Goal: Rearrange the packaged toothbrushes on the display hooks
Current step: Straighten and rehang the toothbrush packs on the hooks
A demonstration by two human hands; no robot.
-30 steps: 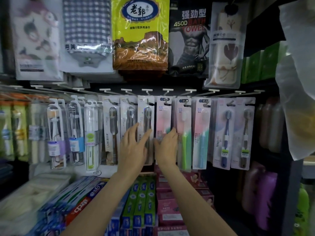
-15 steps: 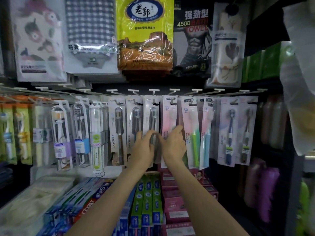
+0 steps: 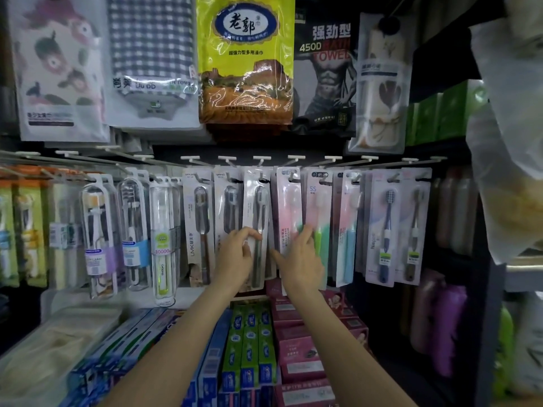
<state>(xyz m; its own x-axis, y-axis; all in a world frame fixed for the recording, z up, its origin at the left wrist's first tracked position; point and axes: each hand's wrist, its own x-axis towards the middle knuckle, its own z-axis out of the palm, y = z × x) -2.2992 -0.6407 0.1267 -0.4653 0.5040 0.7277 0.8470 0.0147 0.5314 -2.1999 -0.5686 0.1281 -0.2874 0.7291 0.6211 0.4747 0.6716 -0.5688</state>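
At far left, green-carded toothbrush packs (image 3: 8,230) hang blurred at the frame edge. To their right hang three clear-cased toothbrushes: one with a purple label band (image 3: 98,239), one with a blue band (image 3: 133,233), and a tall clear tube with a green label (image 3: 163,245). Next come three white-carded packs holding dark-bristled brushes. The first, printed LMK (image 3: 197,227), hangs free. The second (image 3: 227,207) is partly covered at its lower end by the left hand (image 3: 235,259). The left hand grips the lower middle of the third white pack (image 3: 256,207), fingers curled over its front and left edge; that pack hangs slightly tilted on its hook. Just right, the right hand (image 3: 299,259) lies against the pink-to-green carded packs, fingers fairly straight and spread, fingertips on the first pink pack (image 3: 289,207) and the green-handled brush pack (image 3: 318,215); whether the thumb pinches a card I cannot tell. A blue-handled brush pack (image 3: 348,227) follows, then two Nispo-type packs (image 3: 396,227) at far right. White hook arms (image 3: 261,158) run above the row. Boxed toothpaste (image 3: 249,342) is stacked below, nearer the camera.
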